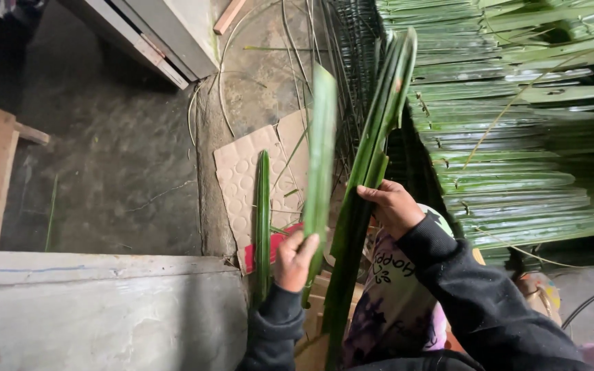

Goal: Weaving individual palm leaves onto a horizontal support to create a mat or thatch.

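Your left hand (295,260) is gripping one long green leaf strip (320,165) upright, while your right hand (394,206) is clasping a bundle of folded strips (372,151). At far right, a big stack of finished strips (517,124) is piling up. Cardboard (242,172) and loose midribs are lying on the rough concrete floor (118,158).

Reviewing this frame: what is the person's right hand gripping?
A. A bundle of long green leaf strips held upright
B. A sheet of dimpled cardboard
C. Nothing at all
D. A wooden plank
A: the right hand is closed around a bundle of long green leaf strips that stand upright in front of the stacked leaves, while the left hand holds a single leaf strip.
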